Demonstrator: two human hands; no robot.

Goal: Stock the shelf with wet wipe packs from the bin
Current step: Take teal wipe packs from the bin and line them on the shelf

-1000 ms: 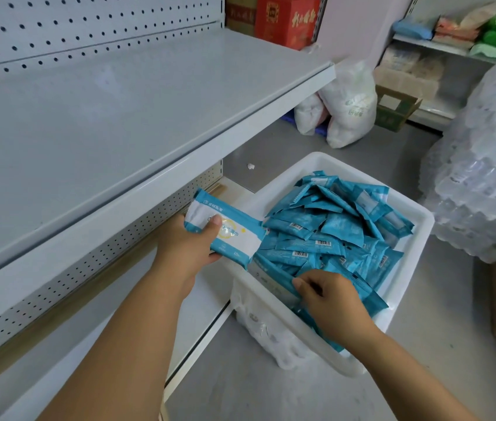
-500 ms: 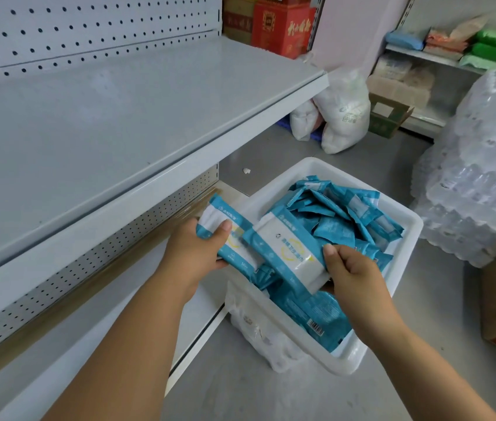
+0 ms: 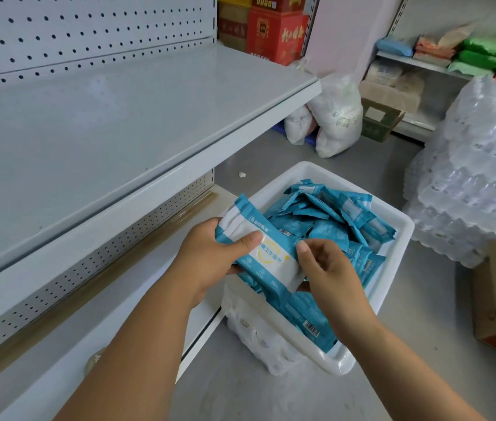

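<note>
Our left hand point(image 3: 210, 256) grips a small stack of wet wipe packs point(image 3: 266, 253) over the left rim of the white bin point(image 3: 404, 235). Our right hand point(image 3: 330, 268) curls round the stack's other end. Loose packs point(image 3: 328, 218) fill the bin beside the grey shelf point(image 3: 119, 132).

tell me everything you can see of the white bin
The bin is a white, rectangular plastic tub with a rounded rim, standing upright beside the shelf's base. It is heaped with teal wet wipe packs. The left hand and right hand grip a stack above its left side.
</note>
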